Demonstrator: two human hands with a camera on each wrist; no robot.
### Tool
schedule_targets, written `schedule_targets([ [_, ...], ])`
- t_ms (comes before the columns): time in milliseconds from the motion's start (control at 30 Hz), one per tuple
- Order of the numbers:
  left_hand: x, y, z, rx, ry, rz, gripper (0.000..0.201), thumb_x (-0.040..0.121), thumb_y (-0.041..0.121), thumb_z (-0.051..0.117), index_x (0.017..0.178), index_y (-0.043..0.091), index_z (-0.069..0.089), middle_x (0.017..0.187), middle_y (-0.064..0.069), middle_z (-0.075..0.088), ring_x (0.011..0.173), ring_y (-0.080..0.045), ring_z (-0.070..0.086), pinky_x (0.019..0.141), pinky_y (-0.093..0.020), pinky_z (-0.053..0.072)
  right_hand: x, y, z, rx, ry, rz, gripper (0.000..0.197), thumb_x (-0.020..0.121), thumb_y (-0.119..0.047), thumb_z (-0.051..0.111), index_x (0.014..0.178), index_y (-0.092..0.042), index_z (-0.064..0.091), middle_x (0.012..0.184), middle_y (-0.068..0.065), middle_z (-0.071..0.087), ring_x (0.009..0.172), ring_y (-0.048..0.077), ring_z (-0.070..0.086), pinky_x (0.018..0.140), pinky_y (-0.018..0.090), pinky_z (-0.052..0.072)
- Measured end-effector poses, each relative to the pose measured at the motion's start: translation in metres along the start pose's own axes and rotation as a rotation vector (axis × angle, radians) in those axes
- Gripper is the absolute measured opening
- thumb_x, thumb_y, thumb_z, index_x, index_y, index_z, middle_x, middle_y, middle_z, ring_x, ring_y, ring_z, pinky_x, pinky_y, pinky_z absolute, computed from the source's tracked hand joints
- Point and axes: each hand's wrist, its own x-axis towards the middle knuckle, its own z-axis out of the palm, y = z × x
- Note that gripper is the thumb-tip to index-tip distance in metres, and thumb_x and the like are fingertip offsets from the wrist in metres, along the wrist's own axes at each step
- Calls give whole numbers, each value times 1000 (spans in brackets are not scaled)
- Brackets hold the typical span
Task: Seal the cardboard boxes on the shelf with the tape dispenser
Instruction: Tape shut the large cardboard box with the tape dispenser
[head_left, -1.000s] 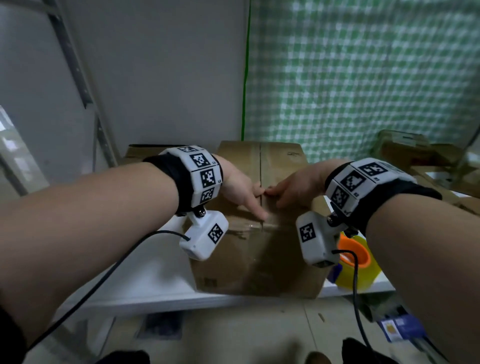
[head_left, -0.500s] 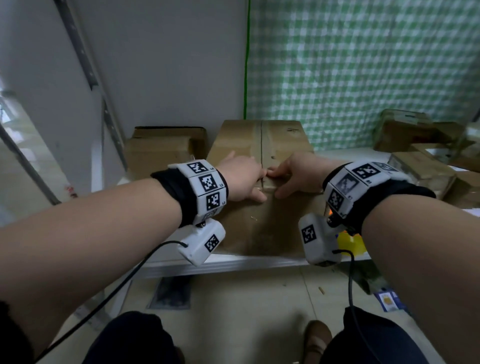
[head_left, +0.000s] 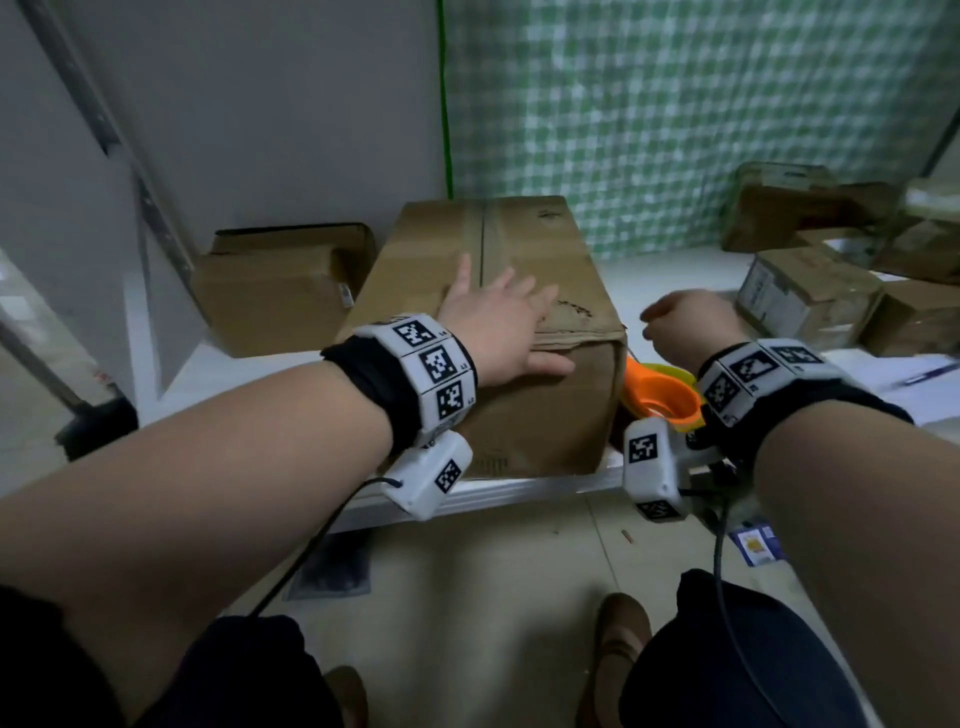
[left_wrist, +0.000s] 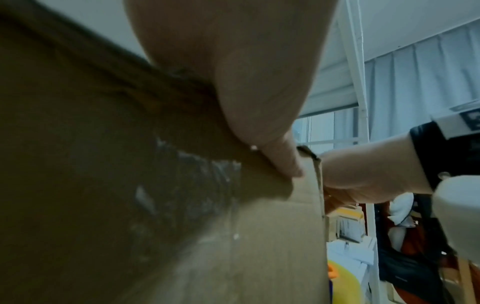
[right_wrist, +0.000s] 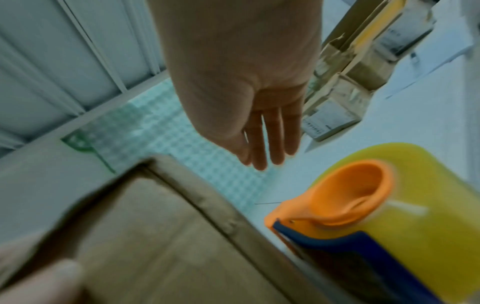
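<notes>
Both hands have left the seam they pressed half a second ago. From the head view, the left hand now lies flat with spread fingers on the near top of the cardboard box, whose long axis and centre seam run away from the person on the white shelf; the right hand hovers right of the box above the orange-and-yellow tape dispenser, holding nothing. Small box labels at right are too blurred to read. The left wrist view shows the thumb pressing the box's top edge. The right wrist view shows straight fingers, empty, above the dispenser just beside the box.
</notes>
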Motion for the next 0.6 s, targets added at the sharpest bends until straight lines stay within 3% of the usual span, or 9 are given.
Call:
schedule_targets([
  [67,4,4,7,-17,54,11,93,77,80,25,151,27,9,158,-1,17,145,-21,13,111,-64,-4,-4,11,13,-222,-148,29,26,92,-18,55,110,-5,69,116,12,66,105,29,61,90,34,51],
  [167,7,5,9,-11,83,-4,92,77,79,24,151,25,11,157,-3,19,145,-21,17,111,-64,-6,-15,16,29,-320,-323,29,35,89,-35,60,109,-7,65,112,14,66,93,29,60,76,30,48],
  [267,7,6,9,-15,93,-4,91,78,79,25,151,25,12,157,-4,19,145,-21,17,111,-64,-7,-19,20,43,-306,-458,-43,53,81,-26,71,128,-17,47,106,15,58,103,33,57,85,37,47],
  [367,9,5,10,-21,86,-9,92,77,79,24,151,26,12,157,-3,18,145,-21,17,111,-63,-5,-20,21,49,-264,-408,-66,63,76,-20,74,129,-20,40,91,9,49,101,35,57,85,41,50],
  [467,9,5,9,-28,90,-8,92,77,79,25,151,26,11,157,-2,17,145,-22,15,111,-63,-5,-18,19,44,-271,-362,-29,44,79,-23,69,116,-29,47,90,10,55,93,33,58,80,38,51],
  [533,9,5,9,-33,90,-5,92,77,79,25,151,26,11,158,-2,16,145,-22,14,111,-63,-5,-15,18,35,-182,-296,69,21,80,-25,66,99,-20,59,90,13,61,81,29,56,67,31,47],
  [600,8,5,8,-38,80,-4,92,78,79,26,151,26,11,158,-1,16,145,-23,13,111,-64,-5,-13,16,26,-54,-233,127,22,80,-29,65,83,-8,64,78,13,59,67,24,52,52,28,39],
])
